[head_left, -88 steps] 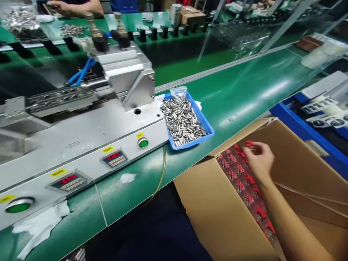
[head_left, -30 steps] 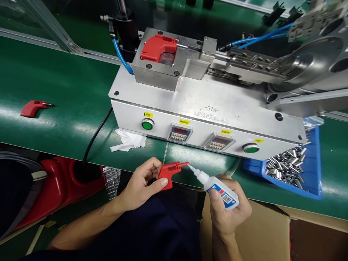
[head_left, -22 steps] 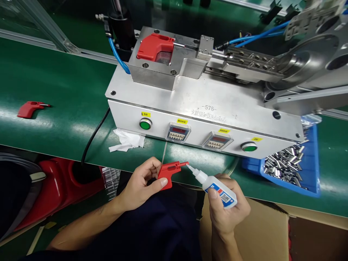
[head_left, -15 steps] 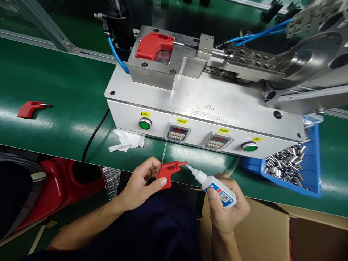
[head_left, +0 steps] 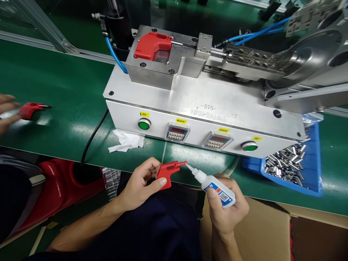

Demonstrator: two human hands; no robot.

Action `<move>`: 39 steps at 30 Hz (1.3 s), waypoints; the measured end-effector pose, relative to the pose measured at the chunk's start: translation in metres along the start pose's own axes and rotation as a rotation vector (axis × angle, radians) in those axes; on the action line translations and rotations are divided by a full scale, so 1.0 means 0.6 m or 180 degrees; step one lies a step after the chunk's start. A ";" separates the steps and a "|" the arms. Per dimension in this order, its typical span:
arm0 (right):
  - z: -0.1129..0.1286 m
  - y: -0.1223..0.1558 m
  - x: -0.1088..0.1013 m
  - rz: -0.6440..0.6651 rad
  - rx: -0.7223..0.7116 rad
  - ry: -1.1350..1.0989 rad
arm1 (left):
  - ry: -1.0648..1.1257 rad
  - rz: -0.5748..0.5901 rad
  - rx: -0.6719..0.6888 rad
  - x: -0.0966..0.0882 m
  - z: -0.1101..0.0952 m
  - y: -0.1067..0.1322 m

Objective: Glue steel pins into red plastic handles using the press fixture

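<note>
- The left hand (head_left: 145, 186) grasps a pistol-shaped red plastic handle (head_left: 165, 175) at its grip, near the bench edge; its thin red stem points right, probably to stay free for the nozzle.
- The right hand (head_left: 227, 208) grasps a white dropper bottle (head_left: 227, 197), tilted so that its nozzle (head_left: 190, 168) meets the stem tip; whether they touch, I cannot tell.
- Farther, another red handle (head_left: 152, 45) sits in a metal nest block (head_left: 150, 78), which seems shaped to keep it aligned with the rod (head_left: 178, 43) at its right.
- At far left, a co-worker's blurred hand (head_left: 7, 108) reaches a third red handle (head_left: 28, 110); its grip is unclear.
- The machine base (head_left: 174, 108) reads "-575-", with Chinese characters below; the bottle label has a QR code, its brand partly covered by the thumb.
</note>
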State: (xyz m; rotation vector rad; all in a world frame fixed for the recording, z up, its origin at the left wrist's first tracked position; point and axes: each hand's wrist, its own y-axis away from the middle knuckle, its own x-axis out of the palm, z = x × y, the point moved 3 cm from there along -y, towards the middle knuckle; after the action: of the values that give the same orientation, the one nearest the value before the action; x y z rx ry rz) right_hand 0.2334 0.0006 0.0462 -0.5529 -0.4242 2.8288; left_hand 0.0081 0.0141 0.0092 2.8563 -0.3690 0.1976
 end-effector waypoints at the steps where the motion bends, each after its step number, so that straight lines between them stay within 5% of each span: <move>1: 0.000 0.001 0.000 0.0006 0.0014 0.0006 | 0.0006 0.0004 -0.0006 0.000 0.000 0.000; 5: -0.009 0.007 -0.002 -0.0060 0.0132 -0.0133 | 0.0027 -0.0013 -0.0017 0.000 0.000 0.001; 9: -0.033 0.007 -0.007 -0.0177 0.0719 -0.0756 | -0.0008 -0.0090 -0.0111 -0.002 0.002 0.001; 16: -0.050 0.006 -0.008 0.0199 0.1522 -0.1717 | -0.0017 -0.0146 -0.0217 -0.005 0.004 0.001; 21: -0.041 0.008 0.000 0.0539 0.1409 -0.1644 | -0.0001 -0.0132 -0.0189 -0.004 0.002 -0.001; 29: -0.058 0.009 0.022 0.0476 0.0656 0.0130 | 0.0077 -0.0118 -0.0112 -0.005 0.000 -0.003; 39: -0.072 0.011 0.023 0.0649 0.0512 0.0578 | 0.0057 -0.0200 -0.0107 -0.005 0.011 0.001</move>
State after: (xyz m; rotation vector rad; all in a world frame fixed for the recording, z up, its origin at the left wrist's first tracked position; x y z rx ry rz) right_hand 0.2368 0.0085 0.0014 -0.8533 -0.1109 2.9326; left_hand 0.0060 0.0126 0.0027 2.8263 -0.2758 0.2029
